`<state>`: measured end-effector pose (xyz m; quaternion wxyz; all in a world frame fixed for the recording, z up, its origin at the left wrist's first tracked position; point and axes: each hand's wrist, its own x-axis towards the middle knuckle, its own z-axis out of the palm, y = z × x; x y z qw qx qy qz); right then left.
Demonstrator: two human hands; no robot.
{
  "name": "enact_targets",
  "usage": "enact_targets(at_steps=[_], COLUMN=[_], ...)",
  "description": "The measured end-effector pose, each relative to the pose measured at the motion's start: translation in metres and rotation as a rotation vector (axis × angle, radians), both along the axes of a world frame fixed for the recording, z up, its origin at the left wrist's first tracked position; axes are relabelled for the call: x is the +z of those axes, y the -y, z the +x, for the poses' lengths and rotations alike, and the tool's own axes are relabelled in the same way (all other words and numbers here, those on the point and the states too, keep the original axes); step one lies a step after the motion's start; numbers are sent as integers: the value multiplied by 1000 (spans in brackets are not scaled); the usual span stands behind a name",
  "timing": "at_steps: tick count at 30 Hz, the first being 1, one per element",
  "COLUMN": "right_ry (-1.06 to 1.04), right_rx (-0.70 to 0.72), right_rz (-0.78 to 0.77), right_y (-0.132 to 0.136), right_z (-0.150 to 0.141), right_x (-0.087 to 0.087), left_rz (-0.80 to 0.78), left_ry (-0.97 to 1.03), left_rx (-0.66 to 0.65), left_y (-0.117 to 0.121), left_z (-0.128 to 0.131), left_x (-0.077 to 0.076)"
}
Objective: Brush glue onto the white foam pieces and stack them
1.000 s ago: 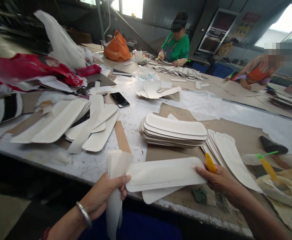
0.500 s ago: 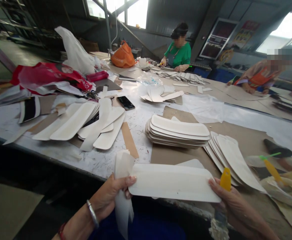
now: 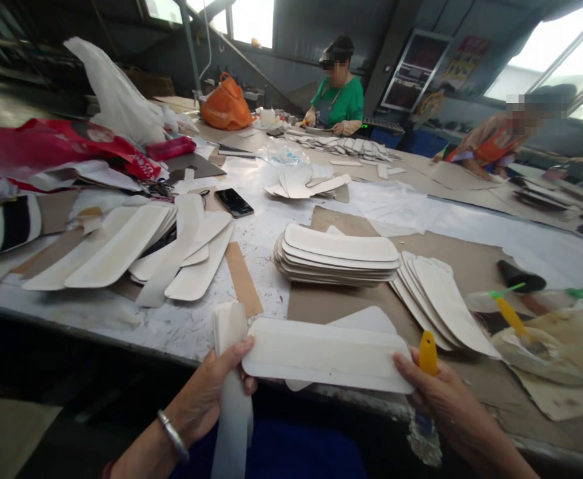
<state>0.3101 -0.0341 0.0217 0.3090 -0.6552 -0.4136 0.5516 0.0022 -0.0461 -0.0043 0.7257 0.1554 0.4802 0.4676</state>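
Between my hands a long white panel (image 3: 321,352) with rounded corners stretches across, just over the table's front edge. My left hand (image 3: 214,382) is closed, pinching the panel's left end and gripping a bundle of thin white strips (image 3: 231,426) that hangs downward. Closed on the right end is my right hand (image 3: 444,392), which also holds a putty knife (image 3: 428,352) with a yellow handle; its blade points down and carries a pale, pasty clump. Another white piece (image 3: 369,320) shows partly behind the panel. Beyond lies a stack of similar panels (image 3: 339,249).
More panels fan out on the right (image 3: 446,299) and lie on the left (image 3: 116,246). A phone (image 3: 234,202) rests mid-table. At right, a yellow-handled tool (image 3: 514,316) stands in a pale container (image 3: 531,352). Two people (image 3: 339,100) work across the table.
The whole view has shifted, so the table's things sit further left. Both hands keep hold of the panel, strips and putty knife, with little other movement.
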Motion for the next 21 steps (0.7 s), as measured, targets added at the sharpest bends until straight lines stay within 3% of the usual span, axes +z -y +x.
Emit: enact_targets(at_steps=[3, 8, 16, 19, 21], right_ry=[-28, -159, -179, -188, -214], right_rx=[3, -60, -39, -68, -190], right_rz=[11, 3, -3, 13, 22], right_y=[1, 2, 2, 6, 11], right_z=[-2, 1, 14, 23, 34], right_x=[0, -3, -10, -9, -5], left_rz=[-1, -108, -89, -75, -62], left_ry=[-5, -224, -356, -275, -265], left_rx=[-38, -28, -29, -13, -1], left_y=[1, -3, -10, -14, -16], left_z=[-1, 0, 14, 18, 19], left_x=[2, -4, 1, -8, -19])
